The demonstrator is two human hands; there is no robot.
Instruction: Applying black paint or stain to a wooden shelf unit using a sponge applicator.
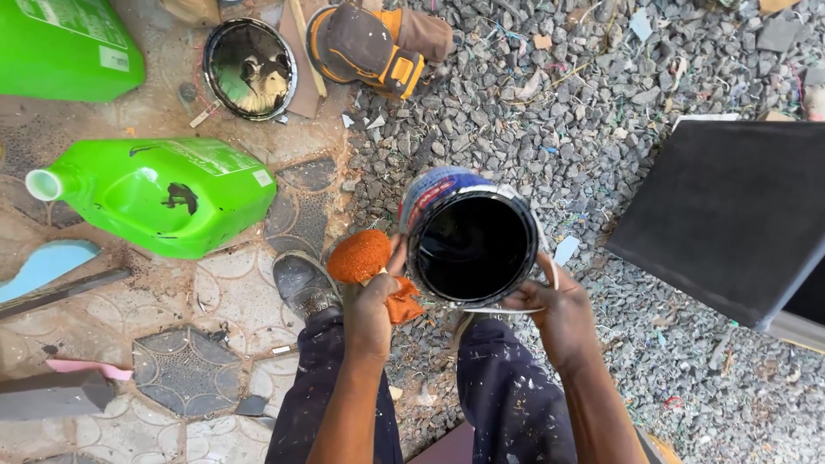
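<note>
Both hands, left hand [369,314] and right hand [559,318], grip round metal can [471,245], fuzzy orange rag [361,256].

Two green plastic jugs [163,196] on patterned paving, round lid [250,68], orange sander [378,43] on gravel, black panel [730,215]

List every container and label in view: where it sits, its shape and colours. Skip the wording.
Paint can: held between left hand and right hand, round, open, dark inside, blue, red and white wrap.
Near jug: lying on its side on the paving at left, bright green, white cap, pale label, black smear.
Far jug: top left corner, bright green, white labels.
Lid: top, beside the jugs, round, black-stained.
</note>
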